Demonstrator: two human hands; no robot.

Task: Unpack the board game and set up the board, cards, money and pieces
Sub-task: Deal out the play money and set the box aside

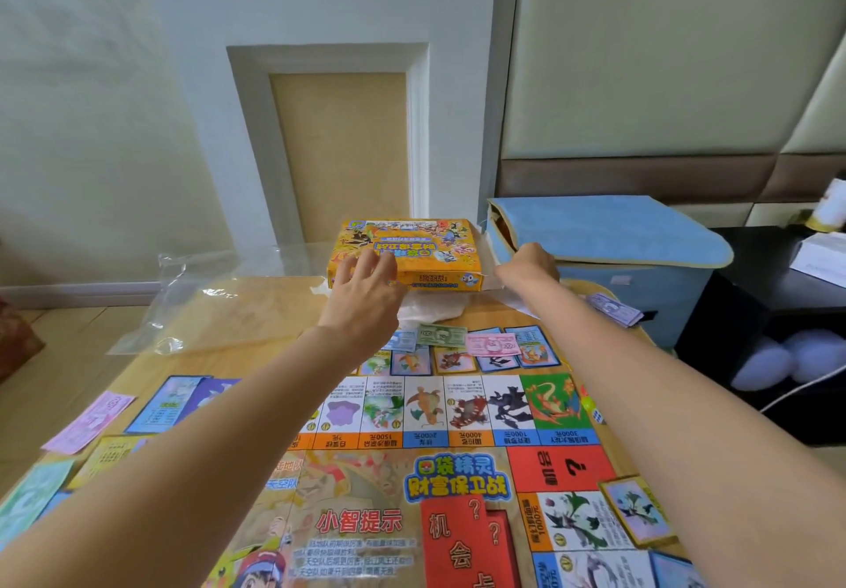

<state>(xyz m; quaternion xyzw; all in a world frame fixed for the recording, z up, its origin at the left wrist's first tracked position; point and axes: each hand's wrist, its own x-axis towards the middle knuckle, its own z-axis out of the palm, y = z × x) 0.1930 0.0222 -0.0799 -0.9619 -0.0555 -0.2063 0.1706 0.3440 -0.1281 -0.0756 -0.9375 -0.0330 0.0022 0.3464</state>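
The orange game box [425,244] lies closed at the far end of the wooden table [151,367]. My left hand [366,285] rests on its front left corner with fingers spread over the lid. My right hand [531,264] is at the box's right end, its fingers mostly hidden. The game board [458,482] lies unfolded in front of me. Beyond it lie a row of cards [531,349], a pink note [492,344] and a green note [439,335]. Purple notes [613,308] sit at the far right, more cards [169,402] and pink notes [89,422] at the left.
Clear plastic wrap [206,312] is spread over the table's far left corner. White paper [430,308] lies under the box's front. A blue fabric storage box [631,239] stands right beside the game box, with a black cabinet [755,312] further right. Small pieces [590,406] sit by the board's right edge.
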